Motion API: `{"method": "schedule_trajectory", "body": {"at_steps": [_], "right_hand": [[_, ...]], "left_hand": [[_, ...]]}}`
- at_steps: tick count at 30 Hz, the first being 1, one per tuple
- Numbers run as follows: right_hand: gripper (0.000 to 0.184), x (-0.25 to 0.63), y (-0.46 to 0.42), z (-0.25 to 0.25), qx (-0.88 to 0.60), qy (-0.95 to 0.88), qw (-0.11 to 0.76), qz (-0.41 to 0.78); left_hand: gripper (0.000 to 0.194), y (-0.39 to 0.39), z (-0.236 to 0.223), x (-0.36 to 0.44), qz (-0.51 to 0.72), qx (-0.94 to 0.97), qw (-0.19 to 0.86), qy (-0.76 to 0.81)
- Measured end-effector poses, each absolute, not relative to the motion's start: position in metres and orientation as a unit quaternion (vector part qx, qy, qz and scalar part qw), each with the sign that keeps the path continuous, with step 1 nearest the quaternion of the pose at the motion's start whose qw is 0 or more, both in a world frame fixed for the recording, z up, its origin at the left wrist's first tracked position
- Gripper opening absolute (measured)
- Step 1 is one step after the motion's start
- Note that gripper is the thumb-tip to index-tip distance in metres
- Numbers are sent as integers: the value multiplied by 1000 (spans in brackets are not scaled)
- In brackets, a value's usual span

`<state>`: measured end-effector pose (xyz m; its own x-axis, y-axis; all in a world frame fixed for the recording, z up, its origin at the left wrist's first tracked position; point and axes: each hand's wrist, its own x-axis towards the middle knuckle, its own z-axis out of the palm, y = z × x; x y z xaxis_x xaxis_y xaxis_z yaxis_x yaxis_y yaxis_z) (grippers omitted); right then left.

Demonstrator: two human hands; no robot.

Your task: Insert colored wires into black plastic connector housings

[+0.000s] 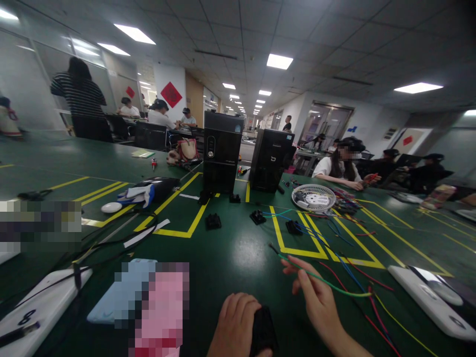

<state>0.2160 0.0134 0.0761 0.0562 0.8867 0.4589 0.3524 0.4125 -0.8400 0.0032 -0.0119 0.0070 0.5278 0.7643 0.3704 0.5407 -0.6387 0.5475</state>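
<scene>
At the near edge of the green table, my left hand [237,317] is wrapped over a black plastic part [265,327], its fingers lying along the part's left side. To the right, my right hand [316,295] pinches a green wire [334,287] between thumb and fingers. The wire's dark tip points up and left, and its other end runs toward a bundle of coloured wires. Similar black parts lie farther forward: one alone [213,221], another [258,216] with a green wire beside it, and a third [293,227] with blue wires leading off it.
Two black computer towers [223,148] stand ahead. A white round basket [313,198] sits beside a heap of wires [347,202]. White devices lie at left [44,307] and right [427,302], with blue [122,292] and pink [163,302] items left. A co-worker [340,166] sits at right.
</scene>
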Motion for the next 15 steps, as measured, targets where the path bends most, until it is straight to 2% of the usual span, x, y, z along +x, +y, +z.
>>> {"method": "schedule_trajectory", "body": {"at_steps": [4,8,12,15], "right_hand": [[44,213,51,77,-517,-569,571,289],[45,208,92,81,-524,-557,571,297],[49,204,115,81,-520,-605,537,275],[42,204,115,77,-493,-693,472,230]], "left_hand": [[58,-7,-11,2,317,862,146,367],[52,-5,-21,3,324,861,109,376],[32,-3,-30,4,330,863,71,377],[27,-3,-37,7,345,852,58,389]]}}
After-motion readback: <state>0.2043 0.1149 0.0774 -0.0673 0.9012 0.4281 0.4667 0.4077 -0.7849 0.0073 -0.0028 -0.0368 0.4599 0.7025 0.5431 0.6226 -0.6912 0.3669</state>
